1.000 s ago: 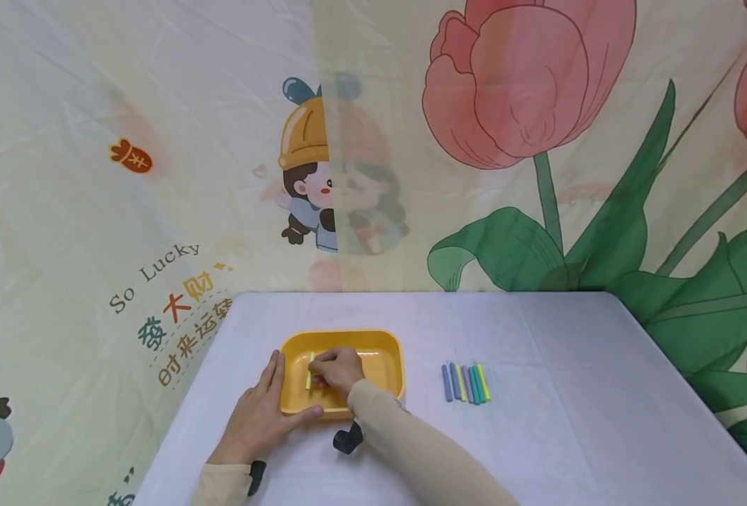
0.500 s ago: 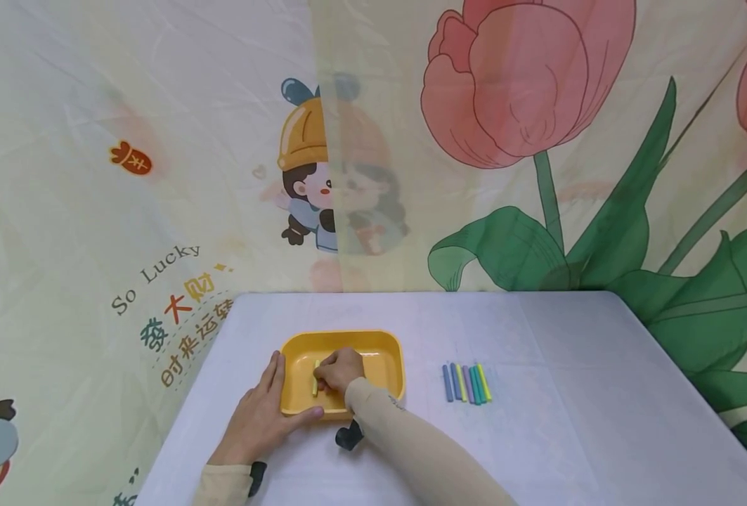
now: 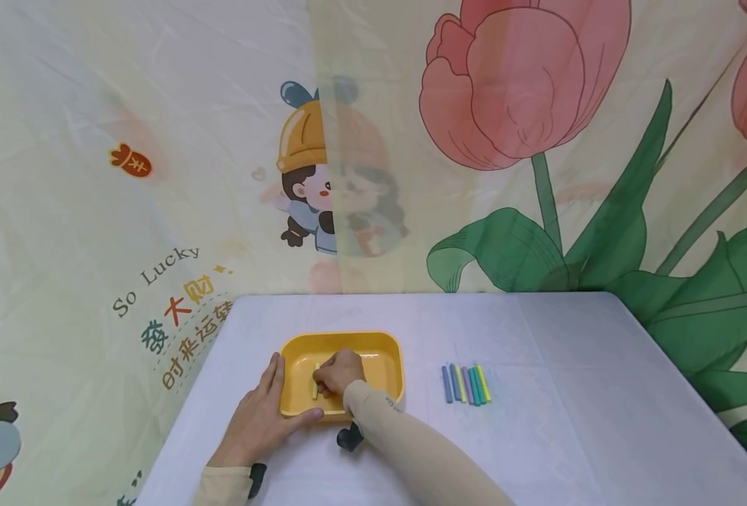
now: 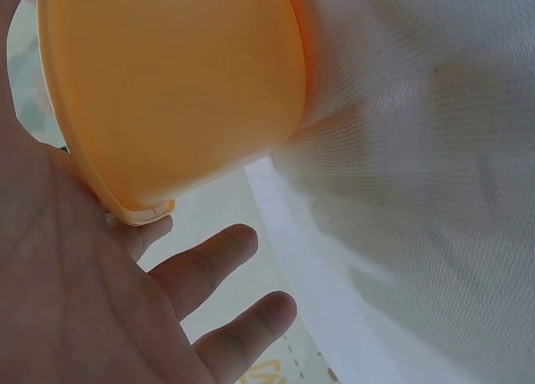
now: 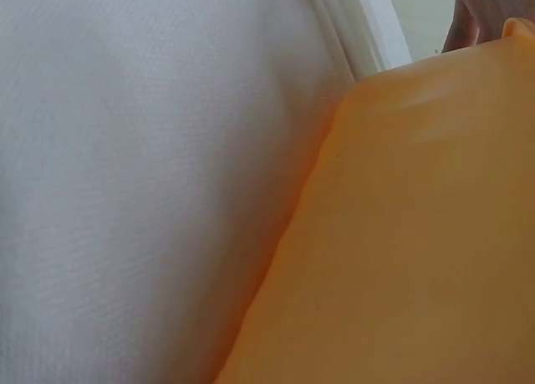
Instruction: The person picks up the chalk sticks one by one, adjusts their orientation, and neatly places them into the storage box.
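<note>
While the left hand [image 3: 256,419] lies flat against the near left corner of the yellow tray [image 3: 386,351], fingers straight along its side and thumb along the front wall, apparently to keep the tray from sliding on the cloth, the right hand [image 3: 340,372] reaches into it, fingers curled together over a pale yellow-green stick [image 3: 315,383]. The stick rests in the left half of the tray, lengthwise away from the person, its near end under the fingertips; the pinch looks like a grip for setting it down squarely. From the left wrist view, the tray's rim [image 4: 125,208] sits right against the palm, fingers spread loosely beyond it. The right wrist view shows only the tray's outer wall and the white cloth.

Out on the desk [image 3: 569,436], well to the right of the tray, a row of coloured sticks [image 3: 466,383] lies side by side, touching or nearly so, laid parallel as if for easy picking: about seven, in blue, yellow, lilac and green, though the exact count is hard to make out. One tray, one stick in it, two hands at work.
</note>
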Motion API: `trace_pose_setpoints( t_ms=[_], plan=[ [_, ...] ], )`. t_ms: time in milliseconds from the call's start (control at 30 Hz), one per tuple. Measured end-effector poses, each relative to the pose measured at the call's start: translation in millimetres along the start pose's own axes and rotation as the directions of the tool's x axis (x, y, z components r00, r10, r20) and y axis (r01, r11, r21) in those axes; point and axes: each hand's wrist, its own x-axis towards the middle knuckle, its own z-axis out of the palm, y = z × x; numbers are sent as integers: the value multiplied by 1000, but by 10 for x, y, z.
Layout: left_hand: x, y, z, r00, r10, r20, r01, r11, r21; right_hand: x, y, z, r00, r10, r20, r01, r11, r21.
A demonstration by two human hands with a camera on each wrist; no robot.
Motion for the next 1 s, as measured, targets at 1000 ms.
trace_pose_setpoints(
  t_ms=[1000],
  plan=[
    [18, -28, 11, 1000, -6, -29, 6, 1000, -2, -408, -72, -358, 984, -94, 149, 79, 991, 108]
  ],
)
